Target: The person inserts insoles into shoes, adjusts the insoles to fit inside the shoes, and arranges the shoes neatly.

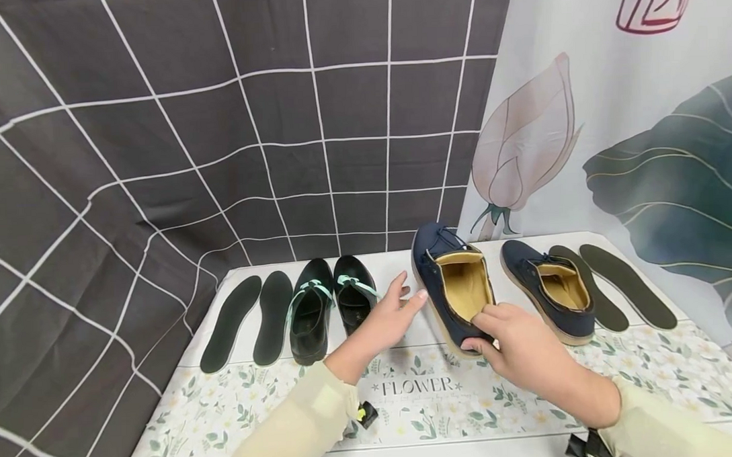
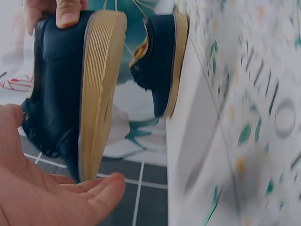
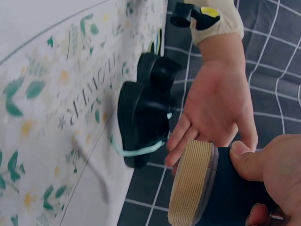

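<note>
My right hand pinches the heel of a navy lace-up shoe with a yellow lining and tan sole, thumb outside and fingers inside the collar. The right wrist view shows that thumb against the heel, above the ridged sole. The shoe is raised off the tabletop, seen side-on in the left wrist view. My left hand has its fingers spread and holds nothing, just left of the shoe. In the left wrist view its fingers lie by the toe; whether they touch is unclear.
The matching navy shoe stands on the white floral table at the right, beside two dark insoles. Two black shoes with mint ribbons and two more insoles occupy the left. A dark grid curtain hangs behind.
</note>
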Tool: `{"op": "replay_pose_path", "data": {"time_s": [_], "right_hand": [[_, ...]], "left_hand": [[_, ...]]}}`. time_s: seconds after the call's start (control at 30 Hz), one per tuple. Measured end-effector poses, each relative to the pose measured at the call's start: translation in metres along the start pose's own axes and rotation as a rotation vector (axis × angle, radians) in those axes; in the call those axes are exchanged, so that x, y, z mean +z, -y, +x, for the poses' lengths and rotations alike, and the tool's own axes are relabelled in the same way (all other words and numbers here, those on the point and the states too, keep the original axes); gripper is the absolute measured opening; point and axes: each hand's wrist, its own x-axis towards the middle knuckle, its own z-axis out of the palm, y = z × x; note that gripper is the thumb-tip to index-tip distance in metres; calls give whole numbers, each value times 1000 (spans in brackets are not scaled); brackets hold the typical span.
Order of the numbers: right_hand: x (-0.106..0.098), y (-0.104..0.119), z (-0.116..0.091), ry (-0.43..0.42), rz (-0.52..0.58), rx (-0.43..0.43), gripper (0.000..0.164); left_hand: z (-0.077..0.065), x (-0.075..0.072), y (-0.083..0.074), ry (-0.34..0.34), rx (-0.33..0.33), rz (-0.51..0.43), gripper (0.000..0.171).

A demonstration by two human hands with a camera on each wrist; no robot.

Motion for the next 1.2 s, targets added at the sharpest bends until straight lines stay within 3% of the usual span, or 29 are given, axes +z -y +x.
{"op": "replay_pose_path", "data": {"time_s": [0.17,0.33,0.67,0.8,0.9,1.07,1.2], "right_hand": [[4,13,0,15,18,-24,25],[8,23,-1,53,48,-15,28],[26,29,-15,166,108,34,26],[33,29,-20,197,147,39,25],[38,29,-23,214,164,46,24],[46,27,-26,227,181,50,24],[54,27,-30,228,187,28,26]], "left_hand": [[-2,11,5,32,-18,-158,84],[-8,19,11,17,-44,-294,88],[-14,27,32,61,-97,-397,83],[-14,30,39,90,-152,-450,83],[-15,31,41,88,-178,-374,80],[-17,31,44,53,-186,-89,74],[-17,31,49,25,-160,68,72]]}}
